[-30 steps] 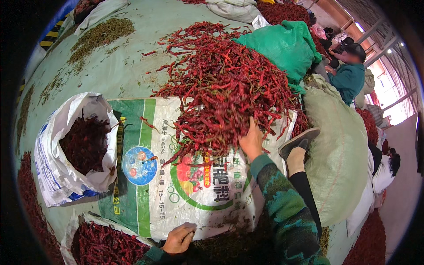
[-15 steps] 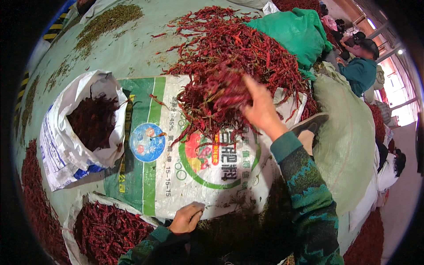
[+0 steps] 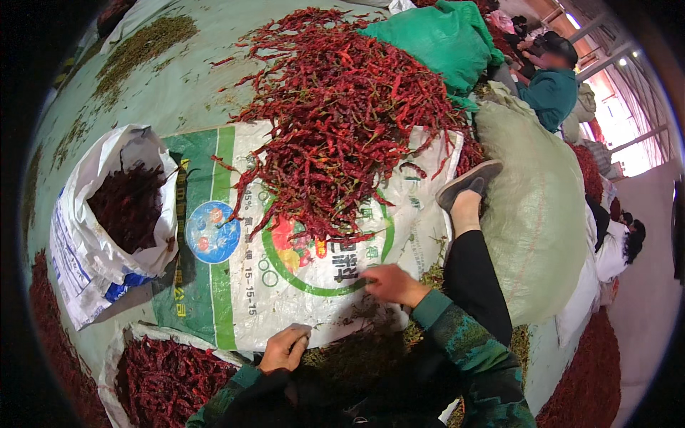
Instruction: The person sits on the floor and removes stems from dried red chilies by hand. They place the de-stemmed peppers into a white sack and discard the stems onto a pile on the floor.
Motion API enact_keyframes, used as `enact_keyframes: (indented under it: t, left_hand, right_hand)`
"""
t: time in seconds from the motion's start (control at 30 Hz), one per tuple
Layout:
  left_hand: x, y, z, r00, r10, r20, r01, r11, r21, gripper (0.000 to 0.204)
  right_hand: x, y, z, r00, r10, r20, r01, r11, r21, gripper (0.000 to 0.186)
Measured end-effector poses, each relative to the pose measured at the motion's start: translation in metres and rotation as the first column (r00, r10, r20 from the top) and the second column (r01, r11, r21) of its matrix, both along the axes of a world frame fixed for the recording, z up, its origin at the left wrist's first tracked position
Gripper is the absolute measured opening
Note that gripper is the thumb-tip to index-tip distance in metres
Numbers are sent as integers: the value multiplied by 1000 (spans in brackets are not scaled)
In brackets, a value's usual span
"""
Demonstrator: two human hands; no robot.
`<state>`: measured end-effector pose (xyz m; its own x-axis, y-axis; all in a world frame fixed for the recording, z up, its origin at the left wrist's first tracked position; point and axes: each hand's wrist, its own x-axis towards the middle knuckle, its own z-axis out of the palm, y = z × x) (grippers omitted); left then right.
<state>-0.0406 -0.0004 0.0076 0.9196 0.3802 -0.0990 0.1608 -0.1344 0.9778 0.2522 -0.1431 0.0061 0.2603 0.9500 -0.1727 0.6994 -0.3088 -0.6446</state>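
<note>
A heap of dried red chili peppers (image 3: 335,135) spreads over the far part of a flattened white and green woven sack (image 3: 246,285). My left hand (image 3: 285,348) rests at the sack's near edge, fingers curled closed; whether they grip anything is hidden. Over the near right part of the sack is my right hand (image 3: 394,285), apart from the heap. Its fingers are bent and pressed together, slightly blurred, and I cannot make out anything in them. Crumbs and stem bits (image 3: 364,349) lie in shadow just below the sack.
An upright white bag (image 3: 68,242) of dark red material stands at left. Below it, an open sack holds chilies (image 3: 171,378). My shoe (image 3: 467,182) lies beside a full pale green sack (image 3: 535,214). A green sack (image 3: 442,46) and a seated person (image 3: 553,89) are beyond.
My right hand has come back from the chili heap toward me, to the near part of the sack. My left hand stays at the sack's edge. The view has shifted slightly right.
</note>
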Motion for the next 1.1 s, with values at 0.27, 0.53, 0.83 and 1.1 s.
enact_keyframes:
  t: [0.27,0.53,0.83,1.1]
  left_hand:
    - [0,5,3,999,-13,-33,12,1000,-14,16]
    - [-2,6,-18,999,-4,-51,1,999,-47,16]
    - [0,7,-33,997,-61,-42,61,998,-6,12]
    - [6,9,-35,996,-58,-65,67,987,147,11]
  right_hand:
    - [65,31,-15,758,-643,109,589,746,311,15]
    - [174,50,-30,497,-763,414,652,643,402,20]
    - [210,58,-27,529,-630,568,681,715,159,18]
    - [248,45,-30,288,-914,284,901,359,242,28]
